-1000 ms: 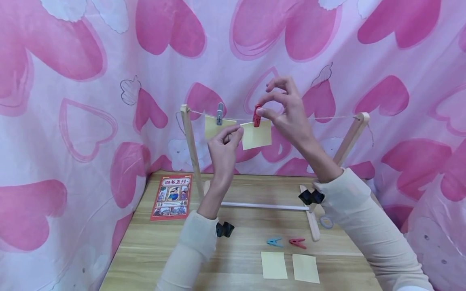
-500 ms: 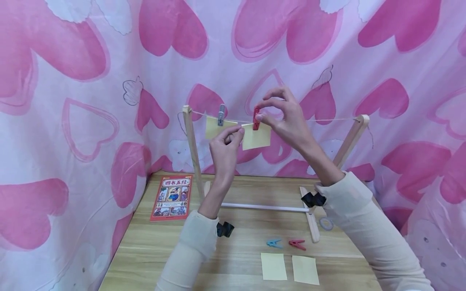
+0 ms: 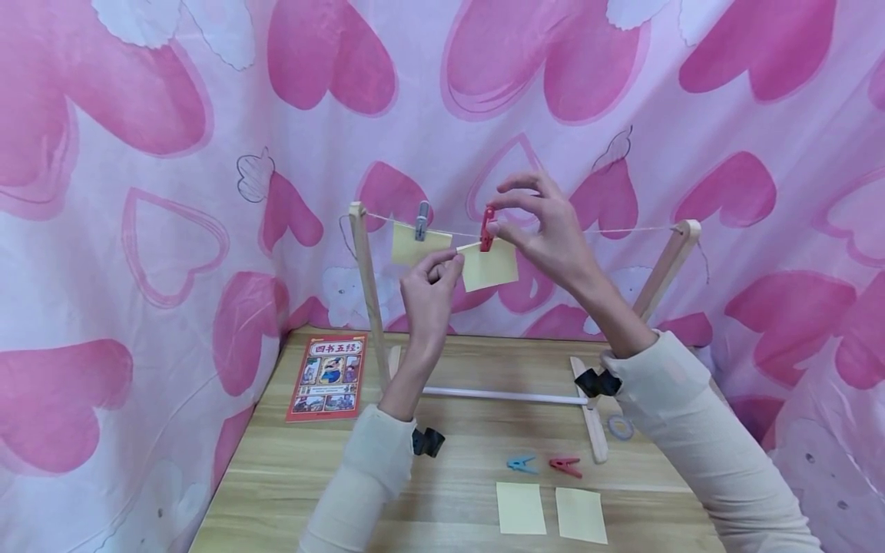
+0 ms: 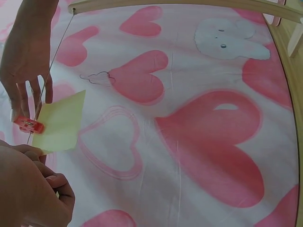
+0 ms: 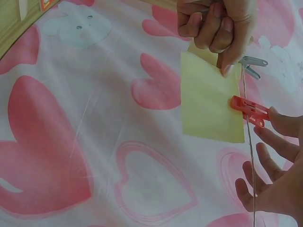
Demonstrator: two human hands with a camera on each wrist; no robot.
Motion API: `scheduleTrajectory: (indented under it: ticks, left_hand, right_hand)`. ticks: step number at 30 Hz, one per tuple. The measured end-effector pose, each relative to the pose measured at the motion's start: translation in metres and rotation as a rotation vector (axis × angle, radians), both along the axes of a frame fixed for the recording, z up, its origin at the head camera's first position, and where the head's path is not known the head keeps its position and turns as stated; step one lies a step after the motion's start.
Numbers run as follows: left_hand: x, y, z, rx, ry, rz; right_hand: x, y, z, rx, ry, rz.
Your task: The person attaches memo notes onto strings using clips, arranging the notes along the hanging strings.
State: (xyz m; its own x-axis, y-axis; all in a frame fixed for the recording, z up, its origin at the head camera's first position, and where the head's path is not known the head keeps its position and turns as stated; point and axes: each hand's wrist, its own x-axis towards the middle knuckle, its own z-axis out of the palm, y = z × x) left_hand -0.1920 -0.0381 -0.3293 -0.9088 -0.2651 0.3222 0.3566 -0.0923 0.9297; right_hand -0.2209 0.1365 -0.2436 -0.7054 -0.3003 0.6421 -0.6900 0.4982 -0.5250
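Note:
In the head view my left hand (image 3: 423,303) pinches the upper left corner of a yellow paper note (image 3: 492,270). The thumb and forefinger of my right hand (image 3: 553,234) hold the handle end of a red clothespin (image 3: 487,230); its other fingers are spread, as the right wrist view shows. The clothespin's tip bites the note's top edge, right at a thin string (image 5: 251,156). To the left, a grey clothespin (image 3: 421,220) clips a second yellow note (image 3: 408,246) to the string, partly covered by my left hand.
The string runs between two wooden posts (image 3: 369,292), joined low down by a white rod (image 3: 498,395). On the table lie a blue clothespin (image 3: 522,464), another red clothespin (image 3: 567,466), two yellow notes (image 3: 522,508), a roll of tape (image 3: 620,427) and a red comic-style book (image 3: 328,378).
Both hands have come down slightly, bringing the red clothespin and its note a little lower. My grip on each stays the same.

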Motion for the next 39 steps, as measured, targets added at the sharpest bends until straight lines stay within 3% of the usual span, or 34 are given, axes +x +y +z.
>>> scheduleTrajectory:
  ticks: [9,14,17,20,24,27,31,36,39]
  left_hand:
    - [0.0,0.002,-0.008,-0.017,-0.018,-0.02]
    - [0.002,0.001,-0.012,-0.024,-0.044,-0.03]
    - [0.003,0.0,-0.014,-0.03,-0.045,-0.029]
    - [0.005,0.0,-0.018,-0.033,-0.053,-0.046]
    - [0.009,-0.001,-0.025,-0.045,-0.064,-0.071]
    - [0.014,-0.006,-0.032,-0.076,-0.06,-0.055]
    - [0.025,-0.017,-0.044,-0.204,-0.05,-0.002]
    - [0.042,-0.033,-0.073,-0.563,0.028,0.073]
    - [0.054,-0.043,-0.097,-0.721,0.051,0.056]
  right_hand:
    - [0.002,0.003,-0.001,0.004,0.036,0.002]
    - [0.013,0.002,-0.004,-0.048,0.135,0.009]
    - [0.025,0.0,-0.01,-0.07,0.257,0.081]
    - [0.04,0.001,-0.025,-0.052,0.379,0.226]
    - [0.062,0.007,-0.052,0.094,0.433,0.405]
    - [0.076,0.015,-0.076,0.244,0.423,0.42]
    - [0.087,0.026,-0.113,0.383,0.373,0.338]
    - [0.097,0.045,-0.16,0.439,0.293,0.236]
    - [0.104,0.055,-0.187,0.422,0.268,0.194]
